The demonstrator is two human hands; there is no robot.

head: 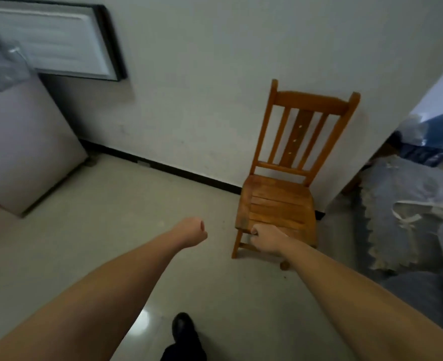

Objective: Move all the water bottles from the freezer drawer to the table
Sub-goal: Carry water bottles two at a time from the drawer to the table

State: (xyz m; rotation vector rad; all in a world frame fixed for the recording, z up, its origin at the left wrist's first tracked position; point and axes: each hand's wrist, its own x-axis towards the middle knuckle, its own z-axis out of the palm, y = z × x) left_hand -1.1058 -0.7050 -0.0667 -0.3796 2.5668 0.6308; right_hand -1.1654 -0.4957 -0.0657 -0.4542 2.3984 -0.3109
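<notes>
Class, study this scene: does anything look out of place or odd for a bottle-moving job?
Yes: the right hand grips the front edge of the brown wooden slatted chair; no bottles or table show.

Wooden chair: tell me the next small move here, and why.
Probably let go of the wooden chair and turn left toward the freezer. The right hand has a grip on the seat's front edge, the left hand is a bare fist, and no bottles show.

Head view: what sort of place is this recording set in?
Probably a room in a home: a white fridge or freezer with its door open against the wall, a wooden chair on tiled floor, and bedding at the right.
</notes>
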